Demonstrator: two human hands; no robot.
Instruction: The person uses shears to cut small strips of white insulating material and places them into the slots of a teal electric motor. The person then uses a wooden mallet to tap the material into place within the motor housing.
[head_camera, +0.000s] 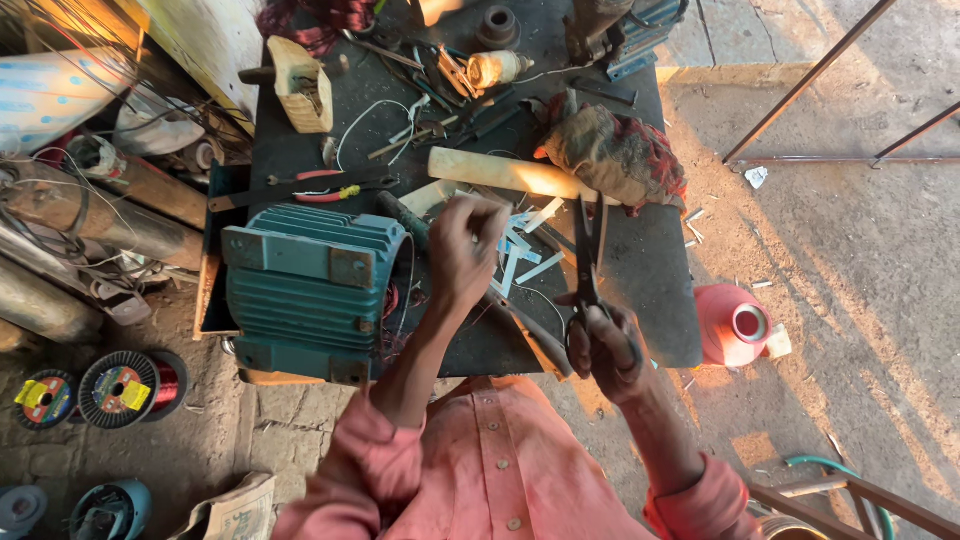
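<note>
- At the near left on the ground we see two wire spools (122, 388) with round labels, yellow patches on green and red.
- At the near edge, left of the person's shirt, we see a crumpled printed paper bag (232, 510), pale with dark print.

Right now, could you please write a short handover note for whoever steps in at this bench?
Right hand: holds open scissors, blades pointing away.
Left hand: raised over the bench, pinching what looks like a pale strip; blurred.
On the bench: cut pale strips lie between the hands; the teal motor housing sits at the left edge with copper windings showing; red-handled pliers lie behind it.
Done: several strips cut.
Left: cannot tell how many are needed; none visibly fitted in the motor.
</note>
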